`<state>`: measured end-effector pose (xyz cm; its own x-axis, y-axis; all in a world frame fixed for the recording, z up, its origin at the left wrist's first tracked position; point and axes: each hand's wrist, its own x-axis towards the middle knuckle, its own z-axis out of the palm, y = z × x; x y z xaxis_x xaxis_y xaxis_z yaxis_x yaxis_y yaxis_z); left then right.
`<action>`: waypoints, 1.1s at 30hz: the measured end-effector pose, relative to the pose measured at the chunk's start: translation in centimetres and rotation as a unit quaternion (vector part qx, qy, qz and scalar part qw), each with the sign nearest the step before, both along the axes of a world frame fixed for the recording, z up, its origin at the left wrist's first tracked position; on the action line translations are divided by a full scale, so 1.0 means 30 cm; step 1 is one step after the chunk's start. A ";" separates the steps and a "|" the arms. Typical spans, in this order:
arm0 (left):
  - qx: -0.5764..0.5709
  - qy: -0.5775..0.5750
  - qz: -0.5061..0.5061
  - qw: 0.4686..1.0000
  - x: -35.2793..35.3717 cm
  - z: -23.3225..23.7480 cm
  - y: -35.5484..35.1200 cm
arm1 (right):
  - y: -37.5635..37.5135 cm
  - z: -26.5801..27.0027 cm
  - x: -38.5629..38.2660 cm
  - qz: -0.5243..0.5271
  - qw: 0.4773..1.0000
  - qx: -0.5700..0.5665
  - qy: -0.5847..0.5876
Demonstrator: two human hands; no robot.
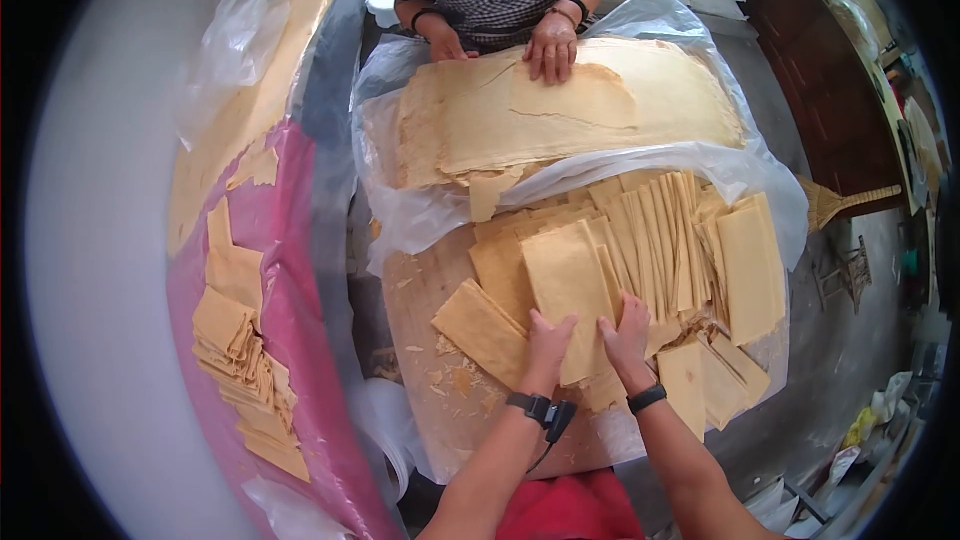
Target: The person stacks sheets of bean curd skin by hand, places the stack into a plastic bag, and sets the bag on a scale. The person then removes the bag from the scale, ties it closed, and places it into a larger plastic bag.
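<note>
A tan, thin folded sheet (568, 275), looking like dried tofu skin, lies tilted over other sheets in the middle of the table. My left hand (549, 348) holds its lower left edge, with the thumb on top. My right hand (627, 338) grips the lower right edge; its fingertips are partly hidden by the sheet. To the left of my left hand is a folded bundle (482, 330). Beyond my right hand, a row of folded sheets (655, 240) stands on edge. More folded pieces (700, 380) lie beside my right wrist.
Across the table a person's hands (550, 48) rest on a stack of large sheets (590, 105) over clear plastic (400, 210). At left, a pink-covered surface (300, 270) bears a pile of folded sheets (240, 360). A broom (830, 202) lies at right.
</note>
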<state>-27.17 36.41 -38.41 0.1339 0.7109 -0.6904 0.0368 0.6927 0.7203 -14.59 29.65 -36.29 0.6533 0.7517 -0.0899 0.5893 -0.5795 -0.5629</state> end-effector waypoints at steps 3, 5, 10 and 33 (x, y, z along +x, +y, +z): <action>0.050 0.026 -0.040 0.998 0.033 0.014 -0.022 | -0.006 -0.077 0.009 -0.045 0.998 0.037 0.032; 0.165 0.098 -0.140 0.971 0.087 0.068 -0.061 | -0.036 -0.115 0.046 -0.071 0.993 0.057 0.080; 0.114 0.060 -0.054 0.990 0.126 0.139 -0.025 | -0.049 -0.118 0.080 -0.040 0.987 0.059 0.147; 0.151 0.327 0.080 0.929 -0.783 0.150 -0.124 | 0.087 -0.026 -0.080 0.134 0.990 0.001 0.049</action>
